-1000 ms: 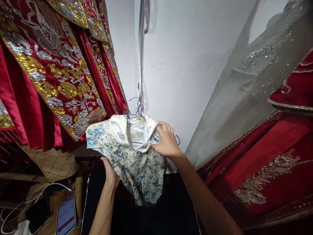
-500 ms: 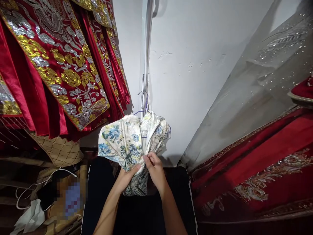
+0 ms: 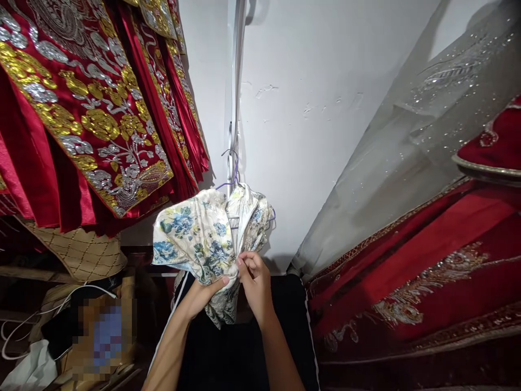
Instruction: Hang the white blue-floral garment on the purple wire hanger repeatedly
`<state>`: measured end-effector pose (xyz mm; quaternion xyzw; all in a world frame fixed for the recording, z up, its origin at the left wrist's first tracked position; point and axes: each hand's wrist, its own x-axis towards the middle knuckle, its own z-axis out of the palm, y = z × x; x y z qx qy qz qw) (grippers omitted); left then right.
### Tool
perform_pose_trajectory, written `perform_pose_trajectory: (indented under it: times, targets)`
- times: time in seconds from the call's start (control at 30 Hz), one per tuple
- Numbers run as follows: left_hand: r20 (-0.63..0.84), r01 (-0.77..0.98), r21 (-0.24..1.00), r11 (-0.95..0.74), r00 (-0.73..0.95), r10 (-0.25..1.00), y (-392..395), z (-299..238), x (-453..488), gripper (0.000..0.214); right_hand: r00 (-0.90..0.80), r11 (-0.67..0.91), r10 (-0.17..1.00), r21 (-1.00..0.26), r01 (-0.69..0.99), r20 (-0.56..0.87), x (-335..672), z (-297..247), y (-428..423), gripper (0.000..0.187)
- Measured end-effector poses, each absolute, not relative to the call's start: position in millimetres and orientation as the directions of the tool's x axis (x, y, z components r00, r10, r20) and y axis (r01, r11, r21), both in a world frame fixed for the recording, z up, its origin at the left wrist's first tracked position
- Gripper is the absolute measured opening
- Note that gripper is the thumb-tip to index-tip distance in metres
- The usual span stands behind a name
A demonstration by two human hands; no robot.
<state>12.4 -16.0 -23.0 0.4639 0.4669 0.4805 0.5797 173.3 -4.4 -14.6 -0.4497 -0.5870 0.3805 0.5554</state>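
Note:
A white shirt with blue and yellow flowers (image 3: 209,231) hangs in front of me on a thin purple hanger (image 3: 236,172). Its collar stands partly apart at the top, and the lower part droops in folds. My left hand (image 3: 205,296) grips the front from below, thumb on top and fingers hidden behind the cloth. With thumb and fingertips, my right hand (image 3: 254,277) pinches the edge of the front opening, just right of the left thumb. Whether a button lies in that pinch cannot be made out.
Red garments with gold and silver embroidery (image 3: 101,125) hang at the left. On the right are a sparkly sheer cover (image 3: 391,157) and red beaded cloth (image 3: 407,288). A white cable (image 3: 16,355) and crumpled white paper (image 3: 36,369) lie at lower left, beside a wooden frame.
The whole view has shifted, so the shirt and both hands appear slightly farther left. Both hands keep their hold, and the right fingers have moved only slightly at the opening's edge.

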Motion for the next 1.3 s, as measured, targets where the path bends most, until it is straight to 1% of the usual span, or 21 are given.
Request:
perform_pose_trajectory:
  times: [0.17, 0.3, 0.47, 0.57, 0.67, 0.83, 0.93, 1.07, 1.17, 1.3]
  targets:
    - [-0.122, -0.114, 0.984, 0.138, 0.141, 0.983, -15, -22, 21, 0.055, 0.014, 0.310, 0.949, -0.936, 0.167, 0.316, 183, -16, -2, 0.032]
    - [-0.107, -0.086, 0.989, 0.120, 0.149, 0.983, -16, -15, 24, 0.053, 0.052, 0.309, 0.945, -0.934, 0.180, 0.322, 188, -18, -1, 0.029]
    - [-0.072, 0.038, 0.997, 0.066, 0.173, 0.982, -17, -17, 26, 0.051, 0.150, 0.295, 0.935, -0.939, 0.179, 0.323, 185, -18, -4, 0.024]
    - [-0.038, 0.059, 0.998, 0.028, 0.180, 0.983, -16, -23, 27, 0.050, 0.173, 0.286, 0.934, -0.944, 0.163, 0.313, 181, -17, -3, 0.022]
    - [-0.016, 0.060, 0.998, 0.009, 0.126, 0.992, -16, -28, 28, 0.052, 0.166, 0.272, 0.941, -0.951, 0.147, 0.295, 177, -16, 0, 0.022]
    - [-0.040, 0.092, 0.995, 0.038, 0.019, 0.999, -17, -35, 24, 0.055, 0.107, 0.200, 0.972, -0.974, 0.108, 0.211, 172, -19, 6, 0.026]
    - [-0.044, 0.071, 0.996, 0.046, -0.029, 0.999, -18, -36, 21, 0.056, 0.075, 0.188, 0.977, -0.976, 0.113, 0.197, 170, -18, 5, 0.028]
    - [-0.024, 0.011, 1.000, 0.024, -0.008, 1.000, -20, -33, 20, 0.055, 0.090, 0.213, 0.970, -0.969, 0.122, 0.224, 169, -15, 3, 0.027]
    - [-0.017, 0.010, 1.000, 0.017, 0.002, 1.000, -21, -30, 19, 0.054, 0.058, 0.207, 0.974, -0.967, 0.147, 0.217, 172, -15, 4, 0.028]
    - [-0.052, 0.001, 0.999, 0.052, 0.010, 0.999, -21, -29, 17, 0.053, 0.044, 0.152, 0.987, -0.987, 0.049, 0.154, 175, -18, 4, 0.031]
